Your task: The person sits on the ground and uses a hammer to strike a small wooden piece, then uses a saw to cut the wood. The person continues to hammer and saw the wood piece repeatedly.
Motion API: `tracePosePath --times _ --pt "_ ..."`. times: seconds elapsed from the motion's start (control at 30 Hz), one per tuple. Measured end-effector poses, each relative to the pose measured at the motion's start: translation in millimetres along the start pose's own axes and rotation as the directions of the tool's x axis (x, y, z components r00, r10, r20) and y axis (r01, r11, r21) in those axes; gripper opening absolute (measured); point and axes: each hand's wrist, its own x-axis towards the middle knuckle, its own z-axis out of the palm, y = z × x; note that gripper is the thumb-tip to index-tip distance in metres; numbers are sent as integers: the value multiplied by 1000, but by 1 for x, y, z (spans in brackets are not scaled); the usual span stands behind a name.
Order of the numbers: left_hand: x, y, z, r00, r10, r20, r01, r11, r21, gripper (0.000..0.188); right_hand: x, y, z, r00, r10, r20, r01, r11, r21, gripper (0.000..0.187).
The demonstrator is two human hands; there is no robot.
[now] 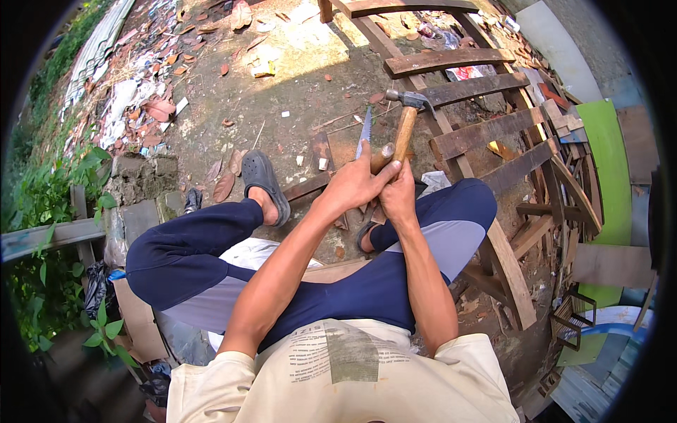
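My two hands meet in front of my knees. My right hand is closed round the wooden handle of a claw hammer, whose metal head points up and away from me. My left hand touches the right one. Its fingers are closed on a piece with a round wooden end, perhaps a tool handle; the rest is hidden by the hand. Just beyond the left hand a toothed saw blade sticks up; I cannot tell whether that hand holds it or it lies behind.
A wooden ladder-like frame with several slats stretches along the right. Beside it are a green panel and scrap wood. My clogs rest on dirt strewn with leaves and litter. Concrete blocks and plants are at left.
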Motion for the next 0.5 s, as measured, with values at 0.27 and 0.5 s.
tracePosePath --times 0.27,0.5 --pt "60 -92 -41 980 -92 -175 31 945 -327 78 -10 -24 -22 986 123 -115 -135 985 -104 44" --pt "90 -273 13 884 -325 -336 369 926 75 77 -13 -24 -19 985 131 -116 -151 971 -184 45"
